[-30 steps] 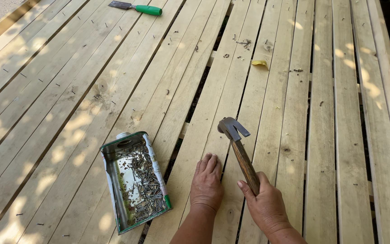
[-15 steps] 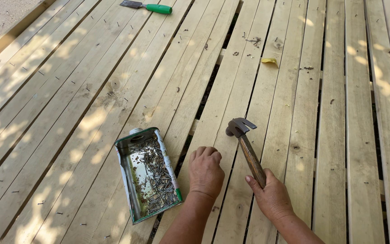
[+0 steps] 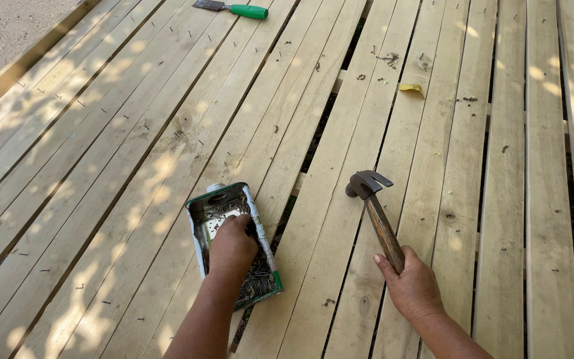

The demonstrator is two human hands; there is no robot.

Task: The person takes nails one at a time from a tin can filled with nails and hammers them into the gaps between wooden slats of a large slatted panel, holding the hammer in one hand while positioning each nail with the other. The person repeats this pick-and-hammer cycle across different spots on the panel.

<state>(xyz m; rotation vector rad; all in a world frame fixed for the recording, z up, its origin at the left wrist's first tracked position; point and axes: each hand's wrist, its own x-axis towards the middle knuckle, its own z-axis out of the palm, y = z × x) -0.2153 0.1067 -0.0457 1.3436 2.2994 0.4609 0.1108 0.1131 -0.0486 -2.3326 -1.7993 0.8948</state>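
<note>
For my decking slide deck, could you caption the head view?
Left hand reaches into a cut-open tin of nails while the right hand holds a claw hammer over pale wooden planks.

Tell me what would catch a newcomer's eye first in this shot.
Probably the claw hammer, gripped by the right hand low on its wooden handle, head resting on the pale wooden planks at centre right. Beside it, the left hand reaches into a cut-open metal can full of nails. At the top edge lies a green-handled scraper.
</note>
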